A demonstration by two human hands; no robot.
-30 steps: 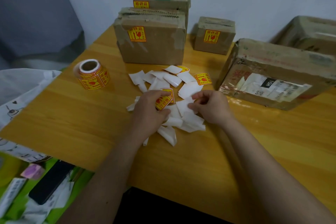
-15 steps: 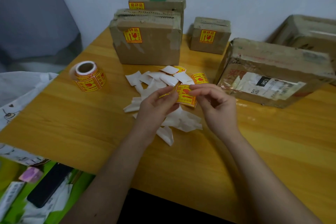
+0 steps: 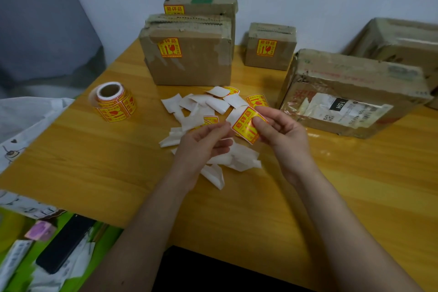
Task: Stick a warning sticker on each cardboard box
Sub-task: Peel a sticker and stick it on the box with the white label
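Observation:
A yellow and red warning sticker [image 3: 244, 125] is held above the table between both hands. My right hand [image 3: 282, 135] pinches its right side with thumb on top. My left hand [image 3: 201, 142] pinches its left edge with the fingertips. Under the hands lies a pile of white backing papers [image 3: 213, 106] with a few loose stickers [image 3: 257, 100] among them. A sticker roll [image 3: 113, 102] stands at the left. Three boxes carry stickers: a middle box [image 3: 187, 54], one behind it [image 3: 201, 2] and a small box [image 3: 270, 46]. The large box [image 3: 355, 92] at the right shows only a shipping label.
Another cardboard box [image 3: 400, 40] stands at the far right against the wall. The wooden table [image 3: 94, 161] ends at the left, where a white sheet [image 3: 21, 121] and a green surface with a black phone [image 3: 64, 244] lie lower down.
Both hands lifted off the paper pile with one sticker. The sticker now sits higher and further right, between both hands, its printed face towards me.

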